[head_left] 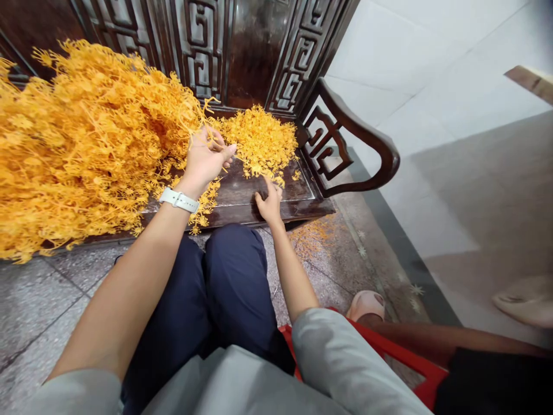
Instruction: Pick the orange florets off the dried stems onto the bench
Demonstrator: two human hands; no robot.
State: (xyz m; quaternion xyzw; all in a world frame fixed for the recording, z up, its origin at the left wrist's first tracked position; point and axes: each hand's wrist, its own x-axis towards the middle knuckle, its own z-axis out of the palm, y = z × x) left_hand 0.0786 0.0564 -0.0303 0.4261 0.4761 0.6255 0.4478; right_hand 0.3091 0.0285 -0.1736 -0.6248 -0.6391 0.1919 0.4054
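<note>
My left hand (pixel 207 157), with a pale watch (pixel 178 200) on its wrist, is closed around a thin yellow plastic flower stem (pixel 194 128) with bare branching ends. It is at the right edge of a big heap of yellow plastic flower sprays (pixel 99 138) on a dark wooden bench (pixel 237 193). To its right lies a smaller pile of loose yellow flower heads (pixel 263 138). My right hand (pixel 271 200) is at the near edge of that pile, thumb apart from the fingers, fingertips by a few flower heads. Whether it touches them is hard to tell.
The bench has a carved back (pixel 203 52) and a curved armrest (pixel 384 155) at the right. Orange bits (pixel 315 236) are scattered on the floor below. Another person's leg (pixel 423 340) and pink slipper (pixel 367 304) are at the right, by a red plastic stool (pixel 406 357).
</note>
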